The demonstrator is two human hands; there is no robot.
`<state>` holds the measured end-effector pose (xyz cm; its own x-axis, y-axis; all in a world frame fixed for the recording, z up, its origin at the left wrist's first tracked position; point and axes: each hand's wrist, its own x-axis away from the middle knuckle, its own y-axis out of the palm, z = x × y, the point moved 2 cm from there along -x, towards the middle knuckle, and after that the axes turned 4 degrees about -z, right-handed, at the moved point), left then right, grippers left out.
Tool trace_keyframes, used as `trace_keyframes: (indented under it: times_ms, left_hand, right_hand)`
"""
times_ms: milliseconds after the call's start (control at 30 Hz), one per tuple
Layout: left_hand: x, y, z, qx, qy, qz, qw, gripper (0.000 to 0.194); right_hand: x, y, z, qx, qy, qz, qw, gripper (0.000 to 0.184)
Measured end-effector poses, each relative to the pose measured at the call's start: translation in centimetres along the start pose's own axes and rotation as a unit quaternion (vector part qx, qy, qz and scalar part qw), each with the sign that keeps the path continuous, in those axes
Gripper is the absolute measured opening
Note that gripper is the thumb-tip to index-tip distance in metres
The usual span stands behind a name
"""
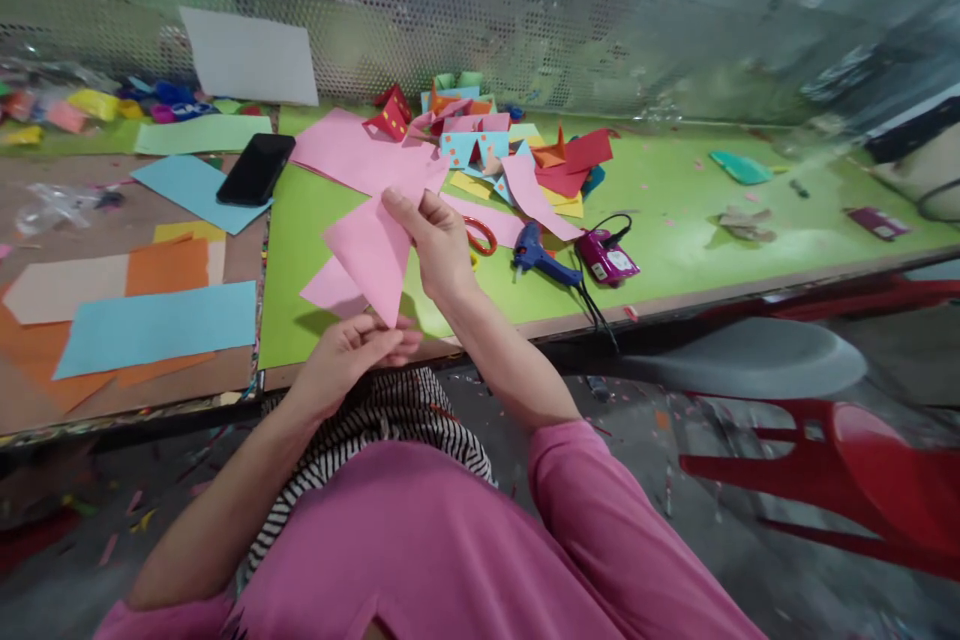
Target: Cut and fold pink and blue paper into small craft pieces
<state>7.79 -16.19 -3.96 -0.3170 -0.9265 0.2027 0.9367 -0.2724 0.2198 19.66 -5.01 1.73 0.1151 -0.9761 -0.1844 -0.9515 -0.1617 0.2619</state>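
A folded piece of pink paper (373, 255), pointed at its lower end, is between my two hands above the table. My right hand (442, 250) pinches its upper right edge, with the thumb on top. At the lower point, my left hand (352, 355) has its thumb and curled fingers closed around the tip. Another pink piece (334, 288) shows partly beneath the folded one. Orange-handled scissors (481, 236) lie beside my right wrist, their blades hidden. To the right of them is a blue hot glue gun (546, 258).
A purple power box (606, 256) with a cable sits near the front edge. Behind my hands are a large pink sheet (352, 148) and a colourful paper pile (480, 135). At left lie a black phone (256, 169) and a blue sheet (157, 325). A red chair (862, 470) stands right.
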Motion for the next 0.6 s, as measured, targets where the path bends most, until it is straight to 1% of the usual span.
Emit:
trace_keyframes:
  times_ms: [33,67,100,133,167,200,233,267,300,333,367,400,433,467,500,533,567,600]
  left_hand:
    - [0.5,-0.6,0.1,-0.061,0.001,-0.004,0.998,0.043]
    - [1.0,-1.3,0.3,-0.136,0.025,0.023,0.99,0.04]
    - [1.4,-2.1,0.7,-0.221,0.079,0.086,0.968,0.034]
    - [1.8,-2.9,1.3,-0.301,0.16,0.16,0.926,0.032]
    - [2.0,-3.4,1.9,-0.361,0.236,0.208,0.878,0.033]
    - [2.0,-3.8,2.4,-0.409,0.285,0.222,0.838,0.035]
    - [1.8,-4.0,2.9,-0.442,0.325,0.216,0.807,0.034]
    - [1.5,-4.1,3.5,-0.465,0.349,0.194,0.79,0.033]
    - [1.1,-4.1,4.0,-0.477,0.361,0.166,0.784,0.031]
    - [0.8,-4.1,4.6,-0.478,0.369,0.145,0.783,0.028]
    - [0.6,-4.2,5.2,-0.472,0.373,0.135,0.788,0.026]
    - [0.5,-4.3,5.9,-0.454,0.375,0.144,0.795,0.023]
    - [0.5,-4.4,6.5,-0.426,0.371,0.167,0.808,0.021]
    - [0.6,-4.6,7.0,-0.384,0.358,0.198,0.828,0.018]
    - [0.6,-4.9,7.3,-0.328,0.339,0.228,0.852,0.017]
    - [0.5,-5.0,7.6,-0.262,0.314,0.25,0.878,0.016]
    - [0.4,-5.1,7.7,-0.192,0.289,0.259,0.902,0.016]
    - [0.1,-5.0,7.7,-0.125,0.267,0.257,0.92,0.016]
  right_hand:
    - [-0.4,-0.2,-0.3,0.008,-0.001,-0.005,1.0,0.034]
    - [-0.7,-0.3,-0.5,0.02,0.004,-0.01,1.0,0.036]
    - [-1.0,-0.3,-0.7,0.035,0.015,-0.018,0.999,0.039]
    - [-1.3,-0.2,-0.8,0.049,0.03,-0.029,0.998,0.041]
    - [-1.5,0.0,-0.8,0.061,0.049,-0.042,0.996,0.044]
    - [-1.6,0.3,-0.7,0.069,0.07,-0.056,0.994,0.045]
    - [-1.6,0.7,-0.4,0.071,0.091,-0.073,0.991,0.045]
    - [-1.6,1.1,-0.1,0.065,0.111,-0.091,0.988,0.044]
    - [-1.6,1.4,0.2,0.055,0.128,-0.108,0.984,0.042]
    - [-1.5,1.6,0.3,0.046,0.144,-0.122,0.981,0.041]
    - [-1.4,1.6,0.2,0.044,0.16,-0.134,0.977,0.041]
    - [-1.2,1.5,-0.2,0.054,0.176,-0.151,0.971,0.044]
    - [-0.8,1.2,-0.9,0.08,0.186,-0.166,0.965,0.049]
    - [-0.3,0.8,-1.9,0.126,0.188,-0.184,0.957,0.057]
    - [0.3,0.4,-3.3,0.183,0.168,-0.209,0.946,0.064]
    - [1.0,0.0,-4.8,0.247,0.114,-0.201,0.941,0.066]
    - [1.7,-0.3,-6.4,0.314,0.037,-0.179,0.932,0.063]
    - [2.4,-0.4,-8.0,0.373,-0.062,-0.138,0.915,0.057]
